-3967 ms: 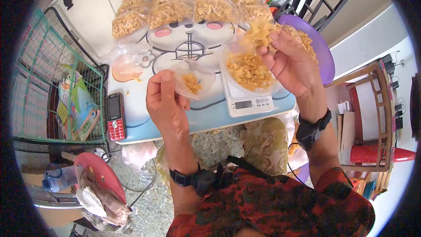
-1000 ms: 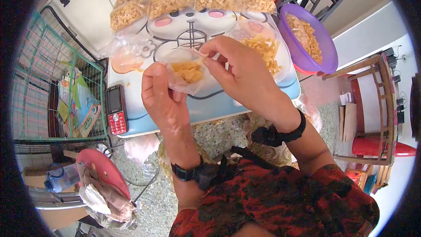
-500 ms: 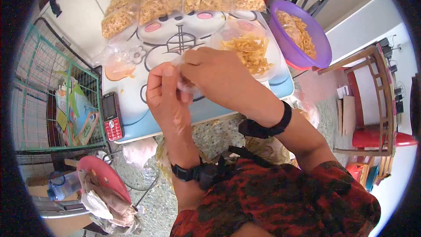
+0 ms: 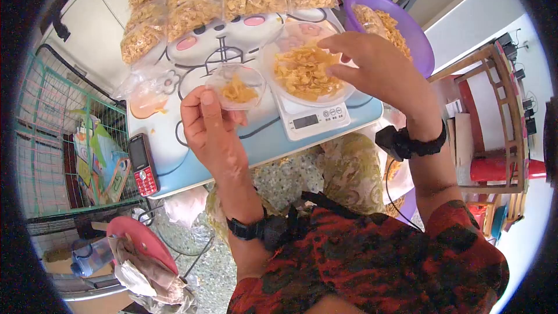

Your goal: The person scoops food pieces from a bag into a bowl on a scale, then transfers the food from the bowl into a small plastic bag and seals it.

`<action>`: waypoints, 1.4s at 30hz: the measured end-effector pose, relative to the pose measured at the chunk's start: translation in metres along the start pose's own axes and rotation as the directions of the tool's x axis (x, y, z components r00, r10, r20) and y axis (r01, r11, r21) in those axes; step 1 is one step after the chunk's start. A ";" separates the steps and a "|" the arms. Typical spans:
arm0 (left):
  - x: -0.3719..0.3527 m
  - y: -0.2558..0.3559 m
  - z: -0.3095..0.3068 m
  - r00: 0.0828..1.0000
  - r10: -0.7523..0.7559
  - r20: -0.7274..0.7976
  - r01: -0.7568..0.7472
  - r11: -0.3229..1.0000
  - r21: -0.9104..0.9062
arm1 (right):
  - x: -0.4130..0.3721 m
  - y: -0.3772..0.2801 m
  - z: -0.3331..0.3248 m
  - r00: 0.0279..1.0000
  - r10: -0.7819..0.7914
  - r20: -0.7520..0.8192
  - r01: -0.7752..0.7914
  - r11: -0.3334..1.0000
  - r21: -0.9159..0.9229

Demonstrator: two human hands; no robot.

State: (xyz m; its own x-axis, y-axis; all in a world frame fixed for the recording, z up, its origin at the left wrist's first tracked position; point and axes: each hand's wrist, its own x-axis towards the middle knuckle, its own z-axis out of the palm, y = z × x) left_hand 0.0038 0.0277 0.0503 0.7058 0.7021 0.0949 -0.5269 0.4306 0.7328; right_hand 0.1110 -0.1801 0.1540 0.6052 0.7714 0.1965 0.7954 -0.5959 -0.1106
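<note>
My left hand [image 4: 212,131] pinches the rim of a small clear round container [image 4: 256,100] with a few yellow-brown chips [image 4: 237,89] in it. My right hand [image 4: 363,61] is over the right edge of a larger clear bowl [image 4: 268,75] of chips, its thumb and fingers apart, with nothing visible between them. That bowl rests on a white kitchen scale [image 4: 317,123], whose display shows in front of it. Left of the small container lie thin clear plastic bags [image 4: 142,84].
Several filled clear bags [image 4: 256,0] stand in rows at the table's back. A purple basin [image 4: 423,46] with chips is at the right. A red phone [image 4: 142,166] lies on the left edge, beside a green wire cage [image 4: 43,139]. A pink stool [image 4: 131,227] stands lower left.
My right hand has parted from my left and moved right to the chip bowl. The small container now shows in my left hand, and the scale has come into view.
</note>
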 end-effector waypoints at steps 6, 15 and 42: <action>-0.001 -0.008 0.003 1.000 -0.007 -0.002 0.007 0.998 0.067 | 0.001 0.007 0.028 0.991 -0.007 0.131 0.023 0.993 -0.117; 0.002 -0.005 0.002 1.000 -0.015 0.008 0.014 0.999 0.033 | 0.015 0.020 0.035 0.996 -0.029 0.083 0.033 0.998 -0.048; 0.004 -0.006 -0.004 1.000 -0.012 0.001 0.012 1.000 0.024 | 0.020 0.020 0.048 0.980 0.116 -0.163 -0.089 0.983 0.163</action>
State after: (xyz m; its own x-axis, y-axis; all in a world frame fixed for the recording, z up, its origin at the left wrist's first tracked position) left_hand 0.0079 0.0305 0.0434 0.7128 0.6960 0.0865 -0.5067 0.4257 0.7497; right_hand 0.1405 -0.1657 0.1091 0.6799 0.6506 0.3383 0.7329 -0.6178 -0.2848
